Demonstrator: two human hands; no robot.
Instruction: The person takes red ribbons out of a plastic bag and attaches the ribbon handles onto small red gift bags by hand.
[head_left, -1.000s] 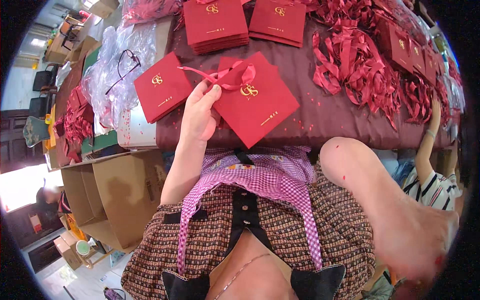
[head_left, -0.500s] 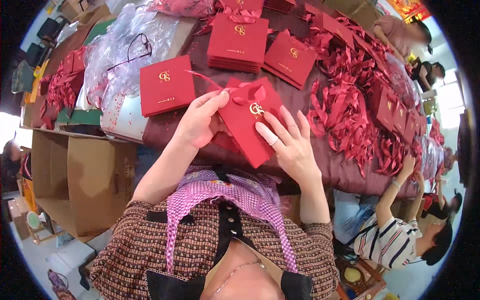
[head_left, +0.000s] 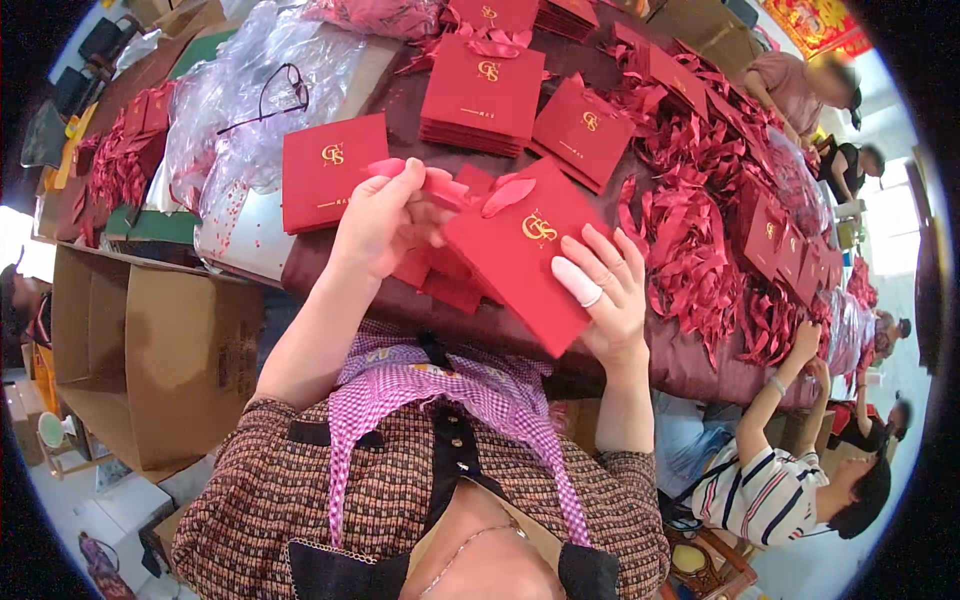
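A small red paper gift bag point(head_left: 515, 270) with a gold emblem is tilted in front of me. My right hand point(head_left: 605, 295) grips its right side, fingers across the front and thumb out of sight behind; one finger wears a white cover. My left hand point(head_left: 385, 220) is closed at the bag's upper left, pinching a red ribbon point(head_left: 445, 188). A ribbon loop point(head_left: 508, 197) lies over the bag's top. Beneath the held bag more red bags point(head_left: 450, 290) lie on the dark red cloth, partly hidden. Just behind my left hand sits another red bag point(head_left: 330, 165).
Further back stand a stack of red bags point(head_left: 480, 95) and a smaller pile point(head_left: 583, 135). Ribboned bags point(head_left: 695, 270) heap up on the right, where a co-worker in a striped shirt point(head_left: 770, 500) reaches in. Glasses point(head_left: 280, 95) rest on clear plastic point(head_left: 235, 130). A cardboard box point(head_left: 160, 350) stands left.
The held bag has turned its front more toward me and moved right with my right hand. My left hand has shifted left, away from the bag's top, with ribbon in its fingers.
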